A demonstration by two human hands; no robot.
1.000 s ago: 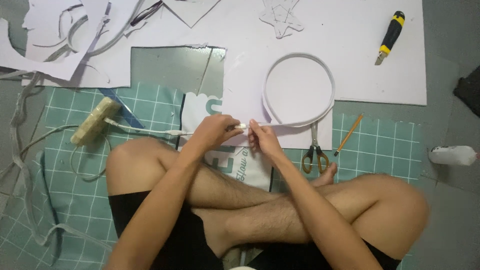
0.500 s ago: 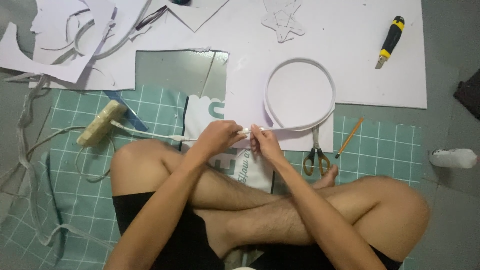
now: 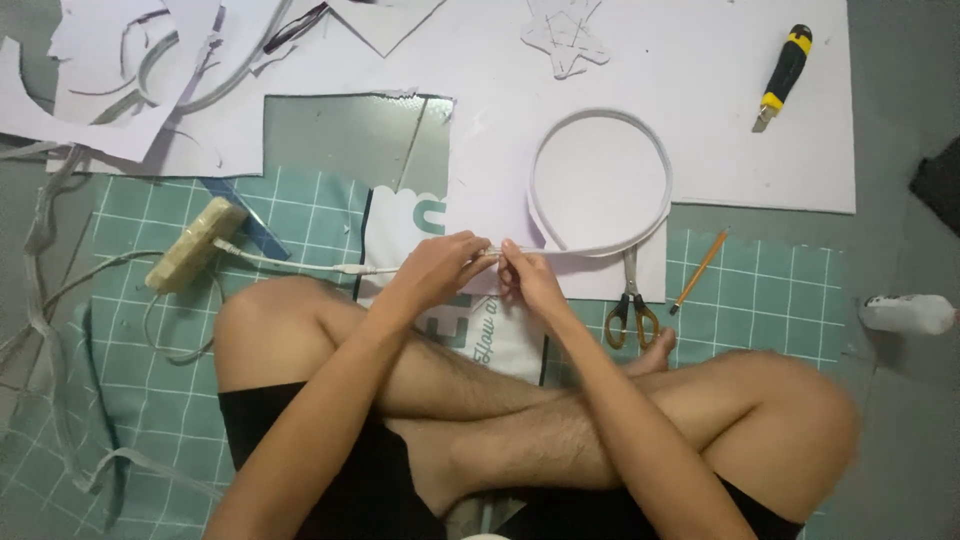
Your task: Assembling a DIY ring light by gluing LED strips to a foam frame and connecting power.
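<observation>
White foam strip (image 3: 600, 240) is bent into a nearly complete ring on the white sheet (image 3: 740, 130), its free end meeting both hands. Left hand (image 3: 440, 268) and right hand (image 3: 528, 275) each pinch that end between fingertips, just above the crossed legs. Judging by the loop, shaping looks mostly done; joining the ends seems left. Scissors (image 3: 630, 315), a pencil (image 3: 698, 270) and a utility knife (image 3: 783, 75) lie nearby, untouched.
</observation>
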